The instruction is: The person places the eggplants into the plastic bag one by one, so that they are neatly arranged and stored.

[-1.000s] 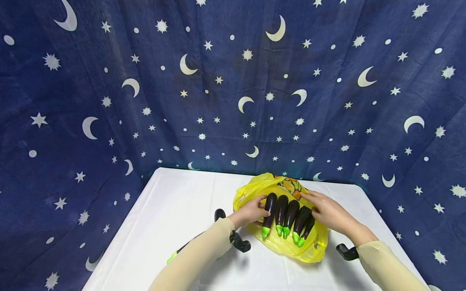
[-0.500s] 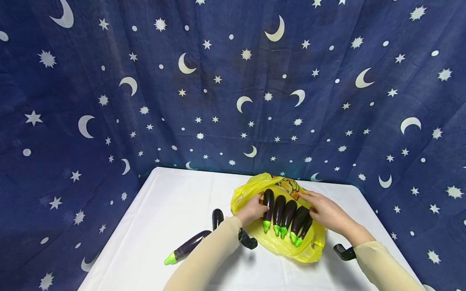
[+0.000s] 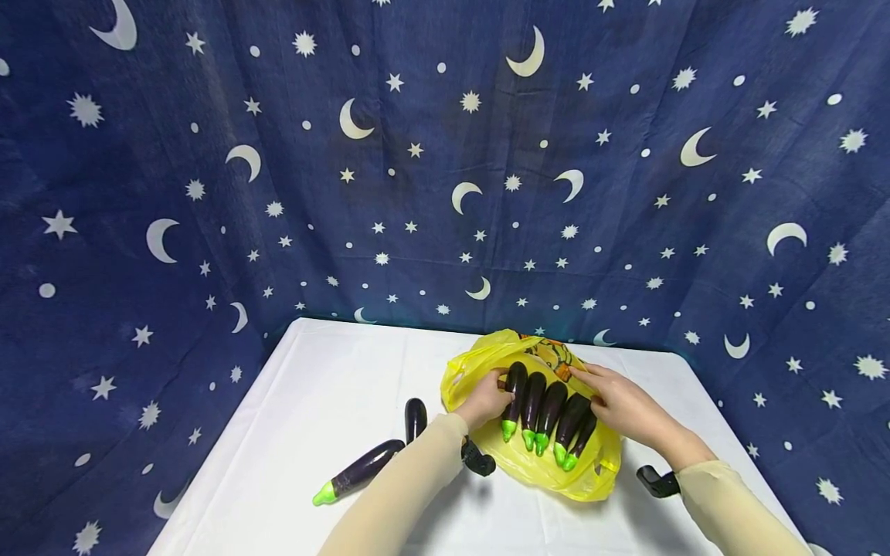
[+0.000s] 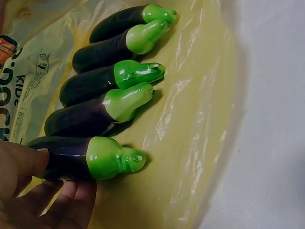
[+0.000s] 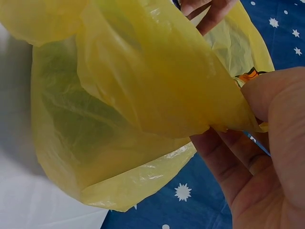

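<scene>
My left hand point(image 3: 487, 400) grips a dark purple eggplant point(image 3: 516, 390) with a bright green cap, at the left end of a row of several alike. In the left wrist view, the thumb presses its upper side while the fingers curl beneath. The row lies inside a yellow plastic bag point(image 3: 524, 472), caps toward the bag's near side. My right hand point(image 3: 626, 405) pinches the bag's right edge between thumb and fingers, holding it up. In the right wrist view, raised yellow film point(image 5: 157, 71) hides the eggplants.
Left of the bag, two more eggplants lie on the white-covered table point(image 3: 341, 386): one slanted point(image 3: 365, 467), the other point(image 3: 416, 417) partly behind my left sleeve. A blue curtain point(image 3: 417, 201) with moons and stars hangs behind the table. Each wrist wears a black mount.
My left hand has shifted the gripped eggplant slightly away from me, nearer the row. The left forearm has swung right, uncovering more of the loose eggplants. The right hand keeps its hold on the bag.
</scene>
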The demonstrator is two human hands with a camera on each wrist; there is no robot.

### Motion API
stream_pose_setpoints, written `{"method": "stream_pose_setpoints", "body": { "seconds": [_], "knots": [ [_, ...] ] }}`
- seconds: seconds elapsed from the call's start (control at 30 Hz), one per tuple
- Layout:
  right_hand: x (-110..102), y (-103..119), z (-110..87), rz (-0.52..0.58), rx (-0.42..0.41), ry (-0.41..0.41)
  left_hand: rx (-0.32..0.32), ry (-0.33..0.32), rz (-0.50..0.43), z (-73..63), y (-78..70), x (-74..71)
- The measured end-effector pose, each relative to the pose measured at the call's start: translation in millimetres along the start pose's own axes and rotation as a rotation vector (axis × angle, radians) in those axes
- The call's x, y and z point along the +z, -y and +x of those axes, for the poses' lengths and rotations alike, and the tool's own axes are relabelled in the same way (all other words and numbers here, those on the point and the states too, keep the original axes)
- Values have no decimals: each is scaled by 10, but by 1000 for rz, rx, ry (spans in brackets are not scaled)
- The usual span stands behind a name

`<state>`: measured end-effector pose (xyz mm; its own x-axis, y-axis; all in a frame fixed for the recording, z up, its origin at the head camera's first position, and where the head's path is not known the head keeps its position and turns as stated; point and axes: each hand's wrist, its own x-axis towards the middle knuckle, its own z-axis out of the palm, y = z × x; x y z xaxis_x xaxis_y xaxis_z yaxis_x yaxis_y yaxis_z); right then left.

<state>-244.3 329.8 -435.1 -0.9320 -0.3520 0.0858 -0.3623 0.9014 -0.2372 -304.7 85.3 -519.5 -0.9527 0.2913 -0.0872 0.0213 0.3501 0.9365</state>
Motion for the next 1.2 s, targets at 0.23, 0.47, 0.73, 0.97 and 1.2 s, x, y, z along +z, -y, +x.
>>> {"method": "stream_pose_setpoints", "body": {
  "seconds": [0.23, 0.47, 0.73, 0.97, 1.2],
  "knots": [
    [-11, 17, 6, 2, -9, 0, -11, -14, 37, 19, 5, -1],
    [-10, 27, 4, -4, -28, -6, -8, -21, 118, 27, 51, 5],
    [-11, 18, 5, -4, -27, -7, 19, -7, 124, 47, 86, 25],
    [-21, 18, 0, -4, -25, -6, 13, -10, 113, 6, 52, 11],
    [-21, 14, -10, 0, -12, -1, 93, -10, 253, -93, -23, 25]
  ]
}}
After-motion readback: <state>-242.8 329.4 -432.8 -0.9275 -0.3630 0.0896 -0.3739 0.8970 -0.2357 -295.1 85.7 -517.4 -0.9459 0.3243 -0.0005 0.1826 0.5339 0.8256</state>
